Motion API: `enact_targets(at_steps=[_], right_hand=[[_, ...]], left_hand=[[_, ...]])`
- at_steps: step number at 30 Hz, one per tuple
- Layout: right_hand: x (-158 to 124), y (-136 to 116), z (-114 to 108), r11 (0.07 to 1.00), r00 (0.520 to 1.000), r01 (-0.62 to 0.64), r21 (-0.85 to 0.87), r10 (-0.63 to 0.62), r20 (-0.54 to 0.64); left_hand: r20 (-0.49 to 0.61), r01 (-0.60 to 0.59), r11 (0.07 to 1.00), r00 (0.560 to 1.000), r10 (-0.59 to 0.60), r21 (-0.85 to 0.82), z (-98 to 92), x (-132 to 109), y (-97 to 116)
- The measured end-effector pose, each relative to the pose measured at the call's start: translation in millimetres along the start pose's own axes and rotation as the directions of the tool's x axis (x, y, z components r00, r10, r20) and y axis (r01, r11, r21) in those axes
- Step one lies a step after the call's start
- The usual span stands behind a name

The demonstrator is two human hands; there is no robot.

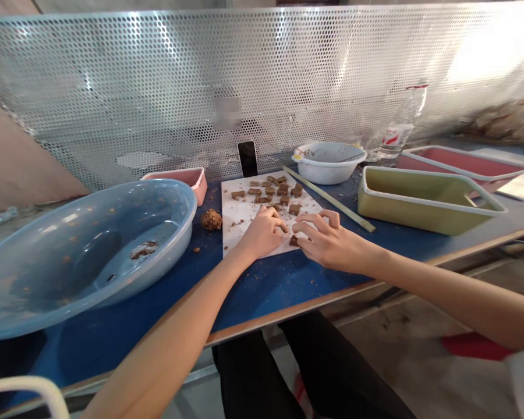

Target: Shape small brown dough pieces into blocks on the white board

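Left hand (264, 233): palm down on the board (240, 212), fingers curled with tips on the board among the nearest pieces (279, 189); cannot tell whether they grip anything.
Right hand (327, 238): just beside the left, at the board's near right corner, fingers arched and slightly apart, thumb tip against 1 piece (293, 240); cannot tell whether it is pinched.
Piece: small, brown, lying flat at the board's near edge, between the 2 hands; too small to tell its long axis or which way it points.
Pieces: about 12 short brown blocks in loose rows on the board's far half, most lying with the long axis left to right, across the board.
Board: white, flat on the counter (262, 285), long axis running away from the person, dotted with brown crumbs.
Lump (211, 219): round and brown, on the counter just left of the board.
Basin (70, 250): large and blue, at the left, brown scraps inside.
Pink tray (192, 174): behind the basin, left of the board's far end.
Phone (247, 157): upright against the mesh screen (157, 87), at the board's far edge.
Bowl (329, 166): white, right of the phone.
Stick (332, 201): pale and thin, long axis running from far left to near right, between the board and the green tray (419, 203).
Bottle (399, 128): clear, upright, behind the bowl and green tray.
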State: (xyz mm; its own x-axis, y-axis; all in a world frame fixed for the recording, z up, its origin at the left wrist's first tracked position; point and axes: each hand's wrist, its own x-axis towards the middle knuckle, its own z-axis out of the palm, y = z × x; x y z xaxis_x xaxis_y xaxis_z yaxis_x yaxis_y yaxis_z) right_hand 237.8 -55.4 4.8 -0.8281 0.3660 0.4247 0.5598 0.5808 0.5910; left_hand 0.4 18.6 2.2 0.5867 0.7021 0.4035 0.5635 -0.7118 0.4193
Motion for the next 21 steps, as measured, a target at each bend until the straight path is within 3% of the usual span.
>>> enact_targets(at_steps=[12, 21], right_hand=[[-5.9, 9.4, -9.7, 0.993, 0.999, -0.011, 0.118, 0.006, 0.038], [-6.0, 17.4, -14.5, 0.997, 0.991, 0.065, 0.05, -0.07, 0.111]], left_hand=[[-0.004, 0.006, 1.0, 1.0, -0.006, -0.002, -4.1, 1.0, 2.7], [0.006, 0.022, 1.0, 1.0, -0.022, 0.009, -2.0, 1.0, 0.9]])
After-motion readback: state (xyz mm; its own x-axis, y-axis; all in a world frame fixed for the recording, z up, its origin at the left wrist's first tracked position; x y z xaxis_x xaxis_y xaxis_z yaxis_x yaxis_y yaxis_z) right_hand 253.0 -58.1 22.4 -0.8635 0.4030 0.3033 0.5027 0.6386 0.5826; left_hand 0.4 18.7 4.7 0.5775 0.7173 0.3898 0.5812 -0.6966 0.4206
